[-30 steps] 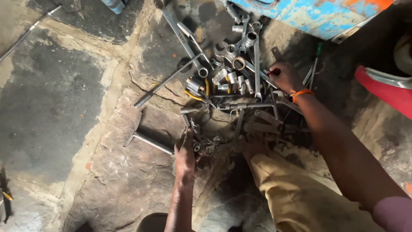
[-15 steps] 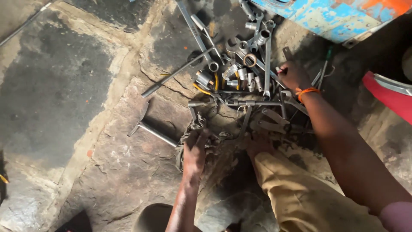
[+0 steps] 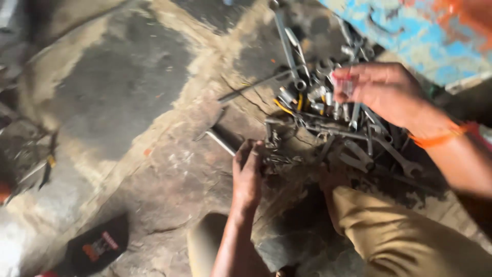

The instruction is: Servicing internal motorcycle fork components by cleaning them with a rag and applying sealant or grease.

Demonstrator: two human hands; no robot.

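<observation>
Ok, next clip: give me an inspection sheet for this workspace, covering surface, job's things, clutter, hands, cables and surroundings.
Surface: cracked, stained grey-brown concrete floor, dirty and uneven.
Job's things: heap of grey metal spanners and sockets lying on the floor; a small part pinched in the right hand, too blurred to identify.
Clutter: bent metal rod lying apart at the heap's left edge; black sandal with orange marking lower left.
Hands: left hand resting on the heap's near edge; right hand, orange band at the wrist, raised over the heap with fingers pinched.
Cables: nothing seen.
Surroundings: chipped blue painted metal panel upper right; person's tan trouser knee lower right.
</observation>
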